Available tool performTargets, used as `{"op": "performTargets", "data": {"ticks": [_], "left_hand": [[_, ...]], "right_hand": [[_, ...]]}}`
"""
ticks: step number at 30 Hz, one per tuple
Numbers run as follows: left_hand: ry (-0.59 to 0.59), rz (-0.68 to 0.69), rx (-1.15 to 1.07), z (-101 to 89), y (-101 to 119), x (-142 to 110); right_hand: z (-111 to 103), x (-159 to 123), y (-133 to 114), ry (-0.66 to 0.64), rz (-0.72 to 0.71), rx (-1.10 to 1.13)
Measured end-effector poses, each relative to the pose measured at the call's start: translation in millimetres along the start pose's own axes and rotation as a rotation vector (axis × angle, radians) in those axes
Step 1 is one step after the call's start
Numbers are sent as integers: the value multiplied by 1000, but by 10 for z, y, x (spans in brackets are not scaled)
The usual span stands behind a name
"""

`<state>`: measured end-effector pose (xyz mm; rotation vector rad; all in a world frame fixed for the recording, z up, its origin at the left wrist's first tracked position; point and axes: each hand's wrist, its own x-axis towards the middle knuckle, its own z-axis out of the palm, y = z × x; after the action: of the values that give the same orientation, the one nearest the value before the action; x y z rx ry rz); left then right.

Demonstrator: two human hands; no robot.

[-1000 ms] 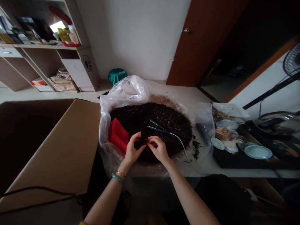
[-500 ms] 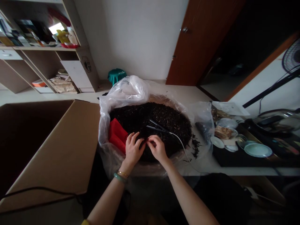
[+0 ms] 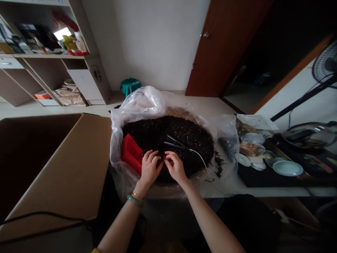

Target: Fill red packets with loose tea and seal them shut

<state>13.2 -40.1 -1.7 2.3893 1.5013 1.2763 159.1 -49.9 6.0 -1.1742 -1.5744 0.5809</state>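
Note:
My left hand (image 3: 150, 164) and my right hand (image 3: 174, 167) meet fingertip to fingertip over a heap of dark, dried, leaf-like shreds (image 3: 189, 131). Both are closed, pinching a small dark red piece (image 3: 163, 159) that the fingers mostly hide. To the left of my left hand lies a bright red pouch (image 3: 131, 151) on the heap. Just beyond my fingertips rests a black clamp tool like a hair straightener (image 3: 177, 143), jaws apart, with a white cord running right. A large clear plastic bag (image 3: 117, 130) surrounds the heap.
At left stands an opened cardboard box (image 3: 65, 165). On the right, a black mat (image 3: 263, 181) bears a pale dish (image 3: 288, 168) and several small containers. Shreds (image 3: 218, 165) are scattered beside the bag. Behind are a shelf unit (image 3: 98, 79), a door (image 3: 218, 45) and a fan (image 3: 326, 63).
The fingertips have shifted slightly, and a bit more of the small dark red piece shows between them. The pouch and the clamp tool lie as before. The view has moved a little.

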Motion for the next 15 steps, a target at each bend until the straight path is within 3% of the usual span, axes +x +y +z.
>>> {"op": "performTargets", "data": {"ticks": [4, 8, 12, 15], "left_hand": [[73, -205, -409, 21, -46, 9], [68, -438, -655, -19, -92, 36], [55, -518, -773, -67, -100, 81], [37, -527, -812, -76, -101, 118]], "right_hand": [[-20, 25, -31, 16, 59, 40], [3, 37, -57, 18, 109, 98], [14, 69, -99, 53, 130, 136], [-22, 127, -145, -2, 84, 122]]}}
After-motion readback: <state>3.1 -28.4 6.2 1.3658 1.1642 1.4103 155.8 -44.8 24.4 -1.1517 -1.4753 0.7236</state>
